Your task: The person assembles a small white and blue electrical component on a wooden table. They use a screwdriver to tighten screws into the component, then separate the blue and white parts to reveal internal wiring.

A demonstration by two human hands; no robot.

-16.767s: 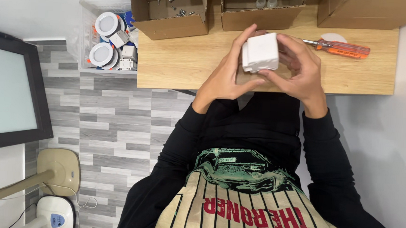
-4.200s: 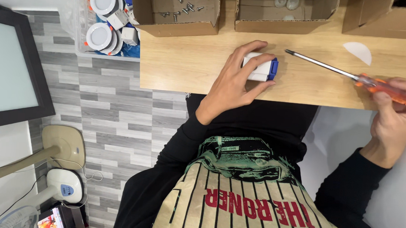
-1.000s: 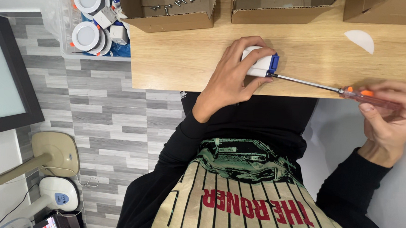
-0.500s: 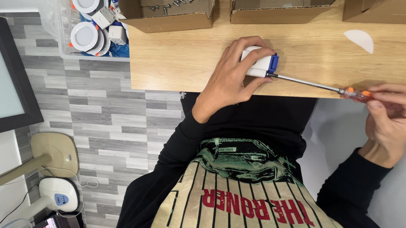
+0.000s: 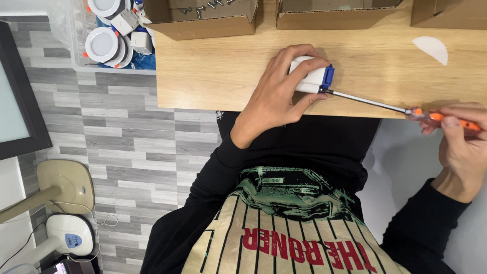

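Note:
My left hand (image 5: 282,92) presses a small white box with a blue end (image 5: 312,77) down on the wooden table (image 5: 218,80). An orange-handled screwdriver (image 5: 400,108) lies nearly level, and its metal tip meets the blue end of the box. My right hand (image 5: 465,140) grips the orange handle just past the table's right front corner.
Three open cardboard boxes stand along the back: one with loose screws (image 5: 203,7), a middle one (image 5: 336,8), and a right one (image 5: 464,12). A clear bin of round white lamps (image 5: 107,27) sits left of the table. A white half-round piece (image 5: 432,48) lies at the back right.
The view has drifted slightly. My left hand stays on the white box and my right hand keeps the screwdriver tip at its blue end, the handle a little turned.

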